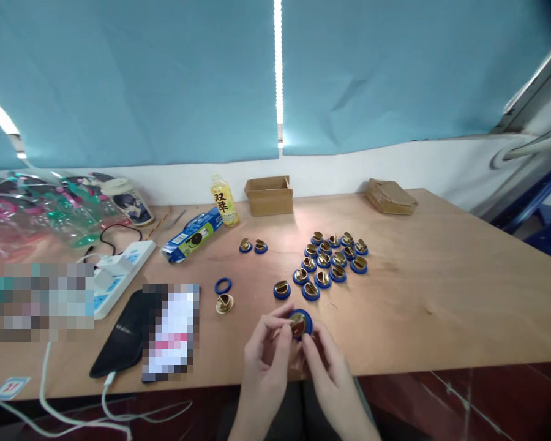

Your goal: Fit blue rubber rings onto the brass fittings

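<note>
Between my two hands, just above the table's front edge, is a round gold metal fitting with a blue ring (302, 323) around its rim. My left hand (269, 346) pinches its left side with thumb and fingers. From the right, my right hand (325, 355) grips the lower edge by thumb and fingertips. Beyond my hands stands a cluster of several like gold fittings with blue rings (324, 260). Two more ringed fittings (259, 246) sit apart at the back left. To the left lie a loose blue ring (223, 285) and a gold fitting without a ring (224, 304).
Two phones, one black (123, 334), lie at the left beside a white power strip (128, 269) with cables. Further back are a blue box (193, 236), a yellow drink bottle (224, 202), an open cardboard box (269, 197), a flattened carton (390, 197) and a cup (128, 202).
</note>
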`<state>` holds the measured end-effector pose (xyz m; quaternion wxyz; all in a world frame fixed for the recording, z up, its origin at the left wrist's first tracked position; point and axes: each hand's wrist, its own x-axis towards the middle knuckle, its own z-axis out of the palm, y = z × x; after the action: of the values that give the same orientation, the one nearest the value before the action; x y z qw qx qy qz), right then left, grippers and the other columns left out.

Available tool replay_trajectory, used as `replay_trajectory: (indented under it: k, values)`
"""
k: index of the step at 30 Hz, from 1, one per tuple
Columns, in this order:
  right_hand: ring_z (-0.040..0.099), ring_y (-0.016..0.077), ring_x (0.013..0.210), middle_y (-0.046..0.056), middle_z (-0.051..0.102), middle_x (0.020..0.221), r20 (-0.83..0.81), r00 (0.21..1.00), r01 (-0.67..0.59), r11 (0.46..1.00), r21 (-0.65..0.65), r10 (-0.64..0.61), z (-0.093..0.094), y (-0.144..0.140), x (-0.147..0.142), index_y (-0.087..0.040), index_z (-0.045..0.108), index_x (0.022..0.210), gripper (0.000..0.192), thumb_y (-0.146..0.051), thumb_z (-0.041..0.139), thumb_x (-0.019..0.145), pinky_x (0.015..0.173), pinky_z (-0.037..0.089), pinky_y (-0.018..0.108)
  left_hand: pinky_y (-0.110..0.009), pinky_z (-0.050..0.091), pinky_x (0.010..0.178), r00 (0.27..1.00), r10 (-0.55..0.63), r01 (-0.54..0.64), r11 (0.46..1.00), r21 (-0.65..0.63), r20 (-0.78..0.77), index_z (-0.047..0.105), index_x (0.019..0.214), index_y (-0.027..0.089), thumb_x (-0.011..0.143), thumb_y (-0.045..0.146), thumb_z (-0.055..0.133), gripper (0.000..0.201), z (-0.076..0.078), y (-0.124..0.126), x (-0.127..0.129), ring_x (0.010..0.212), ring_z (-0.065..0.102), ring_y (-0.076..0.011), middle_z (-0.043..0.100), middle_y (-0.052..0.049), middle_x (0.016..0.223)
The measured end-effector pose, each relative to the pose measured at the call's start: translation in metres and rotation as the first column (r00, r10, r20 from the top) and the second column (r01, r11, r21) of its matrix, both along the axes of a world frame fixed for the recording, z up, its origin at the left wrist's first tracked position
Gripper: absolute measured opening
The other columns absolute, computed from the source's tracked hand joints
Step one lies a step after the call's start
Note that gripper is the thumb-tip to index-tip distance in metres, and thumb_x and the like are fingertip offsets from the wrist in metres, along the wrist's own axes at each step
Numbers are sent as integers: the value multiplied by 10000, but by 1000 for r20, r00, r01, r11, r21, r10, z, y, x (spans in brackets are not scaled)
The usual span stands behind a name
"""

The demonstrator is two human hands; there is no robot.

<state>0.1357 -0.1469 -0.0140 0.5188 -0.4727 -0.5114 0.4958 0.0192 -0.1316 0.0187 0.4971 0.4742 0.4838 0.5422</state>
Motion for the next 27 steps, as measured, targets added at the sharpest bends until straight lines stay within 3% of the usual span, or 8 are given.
replay_trajectory:
  k: [4,9,14,19,23,27]
  values:
    - [632,176,680,38,653,801,41,999,-6,1000,9,6,2,-1,7,-204,617,1189,334,-426,445,1009,602,536,241,-349,553,953,994,-15,18,999,-27,111,617,861,207,819,444,721,262,-2,5,-3,1099,689,-257,727,-120,1164]
    - [681,191,748,88,703,999,51,998,31,999,21,-32,0,-6,7,-216,640,1204,340,-419,452,1007,631,569,254,-316,563,916,973,-73,92,993,-78,218,587,1008,220,742,343,804,364,-17,5,-4,1027,706,-221,737,-80,1041]
    - [693,197,710,92,733,902,60,995,78,997,19,-79,-5,-7,10,-195,641,1238,365,-416,473,1000,605,579,255,-315,556,925,993,-26,36,995,-88,117,587,1031,216,728,298,797,378,-15,4,-4,1009,704,-216,730,-68,1009]
    - [710,207,790,120,723,1086,99,991,89,996,31,-91,1,-5,12,-202,624,1279,383,-412,488,990,659,612,276,-331,581,885,998,-58,58,993,-99,-5,596,1078,207,731,254,768,390,-6,3,-6,992,712,-231,735,-84,1039]
    - [713,219,898,116,711,1139,191,977,76,991,115,-97,3,-3,11,-206,634,1254,343,-371,511,980,747,614,284,-336,562,938,991,-123,120,991,-52,-49,624,1098,209,804,230,703,306,-9,-1,-9,1058,694,-233,721,-83,1109]
    - [715,191,783,90,736,1033,253,957,108,982,155,-145,1,-3,12,-208,633,1206,289,-343,512,981,680,604,257,-331,547,969,977,-200,199,980,-20,-74,626,1099,221,838,211,680,267,-8,-2,-12,1071,689,-225,722,-65,1094]
